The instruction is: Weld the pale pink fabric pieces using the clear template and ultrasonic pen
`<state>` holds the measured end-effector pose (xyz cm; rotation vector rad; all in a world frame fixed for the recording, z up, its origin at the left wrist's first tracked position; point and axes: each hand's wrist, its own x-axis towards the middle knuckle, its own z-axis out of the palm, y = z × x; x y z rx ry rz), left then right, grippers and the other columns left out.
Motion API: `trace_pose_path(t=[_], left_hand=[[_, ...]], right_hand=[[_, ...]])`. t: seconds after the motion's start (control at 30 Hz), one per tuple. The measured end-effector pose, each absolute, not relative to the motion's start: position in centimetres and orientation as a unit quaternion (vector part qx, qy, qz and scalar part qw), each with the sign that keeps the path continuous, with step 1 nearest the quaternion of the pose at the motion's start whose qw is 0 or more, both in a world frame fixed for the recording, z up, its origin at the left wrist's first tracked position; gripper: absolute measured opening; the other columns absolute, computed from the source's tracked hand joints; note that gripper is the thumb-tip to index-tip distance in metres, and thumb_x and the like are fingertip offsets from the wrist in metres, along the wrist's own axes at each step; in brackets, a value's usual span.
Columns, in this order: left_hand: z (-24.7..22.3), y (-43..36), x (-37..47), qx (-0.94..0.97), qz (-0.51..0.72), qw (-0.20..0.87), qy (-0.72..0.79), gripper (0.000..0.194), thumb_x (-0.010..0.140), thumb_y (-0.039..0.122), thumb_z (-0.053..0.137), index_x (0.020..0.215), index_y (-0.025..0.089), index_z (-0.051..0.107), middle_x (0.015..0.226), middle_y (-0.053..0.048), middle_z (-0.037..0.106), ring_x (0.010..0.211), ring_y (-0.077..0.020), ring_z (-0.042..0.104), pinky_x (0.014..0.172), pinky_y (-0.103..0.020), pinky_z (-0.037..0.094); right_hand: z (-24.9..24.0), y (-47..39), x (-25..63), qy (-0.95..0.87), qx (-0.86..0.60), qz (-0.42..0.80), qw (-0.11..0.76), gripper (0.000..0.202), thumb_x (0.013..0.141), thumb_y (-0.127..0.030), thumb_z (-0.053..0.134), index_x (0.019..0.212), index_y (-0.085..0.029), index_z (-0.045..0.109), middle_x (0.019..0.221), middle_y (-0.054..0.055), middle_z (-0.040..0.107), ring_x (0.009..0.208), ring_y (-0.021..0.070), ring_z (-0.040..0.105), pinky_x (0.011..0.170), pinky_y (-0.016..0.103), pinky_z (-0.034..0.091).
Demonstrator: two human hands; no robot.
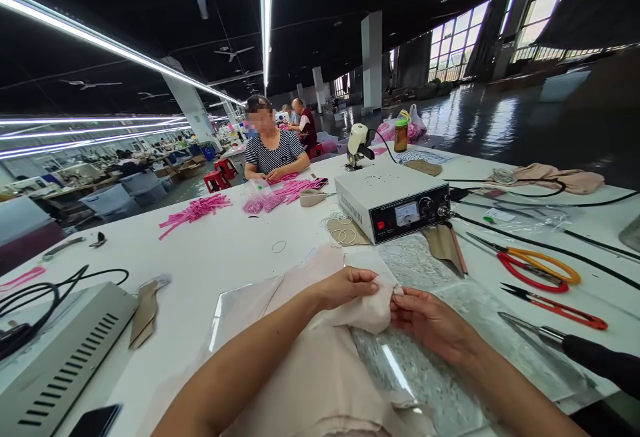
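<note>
Pale pink fabric (320, 350) drapes over the near edge of the table and across a clear glass-like sheet (425, 370). My left hand (350, 287) pinches the fabric between thumb and fingers near the middle of the view. Close beside it, my right hand (425, 317) grips the fabric's edge with thumb and fingertips. The stretch of cloth between the hands is lifted and folded over. To the right lie scissors with red and orange handles (540, 270), red thread snips (560, 307) and a black-handled tool with a pointed metal tip (590, 357).
A grey control box (395, 203) with a dial stands beyond my hands; black cables run right from it. Another vented box (75, 357) and a phone (95, 420) sit at the left. Across the table (240, 250), a person in stripes (277, 150) handles pink strips (295, 187).
</note>
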<state>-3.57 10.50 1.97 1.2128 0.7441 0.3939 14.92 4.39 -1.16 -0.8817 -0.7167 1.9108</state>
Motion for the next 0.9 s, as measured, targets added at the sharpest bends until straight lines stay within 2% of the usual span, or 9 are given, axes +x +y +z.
trace_pose_path(t=[0.2, 0.33, 0.47, 0.57, 0.67, 0.77, 0.9], left_hand=[[2.0, 9.9, -3.2, 0.577, 0.192, 0.705, 0.365, 0.043, 0.06, 0.048, 0.077, 0.08, 0.012, 0.065, 0.078, 0.001, 0.061, 0.071, -0.009, 0.052, 0.073, -0.026, 0.041], [1.9, 9.7, -3.2, 0.58, 0.192, 0.701, 0.367, 0.041, 0.061, 0.046, 0.076, 0.082, 0.013, 0.066, 0.081, -0.001, 0.062, 0.073, -0.0105, 0.053, 0.076, -0.027, 0.042], [1.6, 9.9, -2.9, 0.6, 0.185, 0.683, 0.372, 0.034, 0.068, 0.041, 0.071, 0.087, 0.013, 0.067, 0.079, -0.001, 0.06, 0.072, -0.0111, 0.053, 0.071, -0.027, 0.043], [1.5, 9.6, -2.5, 0.674, 0.271, 0.524, 0.444, 0.028, 0.069, 0.029, 0.07, 0.094, 0.015, 0.068, 0.077, 0.0, 0.059, 0.072, -0.0111, 0.051, 0.071, -0.025, 0.043], [1.8, 8.2, -2.2, 0.731, 0.35, 0.324, 0.487, 0.016, 0.07, 0.025, 0.069, 0.084, 0.016, 0.07, 0.078, -0.001, 0.061, 0.071, -0.0111, 0.052, 0.07, -0.024, 0.043], [2.1, 6.6, -2.0, 0.783, 0.311, 0.293, 0.452, 0.015, 0.078, 0.027, 0.061, 0.082, 0.017, 0.072, 0.078, -0.003, 0.067, 0.068, -0.0109, 0.056, 0.066, -0.022, 0.044], [2.0, 5.4, -1.6, 0.822, 0.259, 0.263, 0.434, 0.02, 0.079, 0.019, 0.054, 0.083, 0.018, 0.073, 0.077, -0.003, 0.07, 0.07, -0.0118, 0.059, 0.067, -0.021, 0.043]], right_hand=[[-1.7, 4.2, 15.1, -0.301, -0.38, 0.752, 0.446, 0.026, 0.061, -0.035, 0.081, 0.071, -0.016, 0.066, 0.07, 0.002, 0.067, 0.063, 0.0119, 0.062, 0.064, 0.025, 0.052], [-1.8, 4.1, 15.1, -0.321, -0.393, 0.737, 0.448, 0.029, 0.06, -0.039, 0.081, 0.069, -0.015, 0.067, 0.069, 0.003, 0.066, 0.061, 0.0124, 0.06, 0.062, 0.026, 0.052], [-1.5, 4.1, 14.8, -0.338, -0.409, 0.713, 0.457, 0.032, 0.056, -0.041, 0.082, 0.065, -0.014, 0.068, 0.064, 0.003, 0.064, 0.058, 0.012, 0.057, 0.061, 0.026, 0.05], [-1.3, 3.9, 14.6, -0.351, -0.424, 0.687, 0.474, 0.032, 0.055, -0.043, 0.081, 0.062, -0.015, 0.067, 0.062, 0.002, 0.062, 0.058, 0.0126, 0.055, 0.061, 0.027, 0.049], [-1.3, 3.8, 14.4, -0.363, -0.438, 0.658, 0.493, 0.03, 0.056, -0.043, 0.078, 0.061, -0.017, 0.066, 0.06, 0.001, 0.06, 0.06, 0.0129, 0.053, 0.063, 0.027, 0.047], [-1.5, 3.7, 14.3, -0.403, -0.468, 0.607, 0.5, 0.029, 0.06, -0.045, 0.074, 0.063, -0.017, 0.066, 0.061, 0.001, 0.06, 0.062, 0.0144, 0.052, 0.064, 0.028, 0.047], [-1.8, 3.7, 14.2, -0.476, -0.507, 0.527, 0.489, 0.032, 0.065, -0.049, 0.067, 0.067, -0.017, 0.065, 0.062, 0.002, 0.06, 0.064, 0.017, 0.055, 0.064, 0.029, 0.046]])
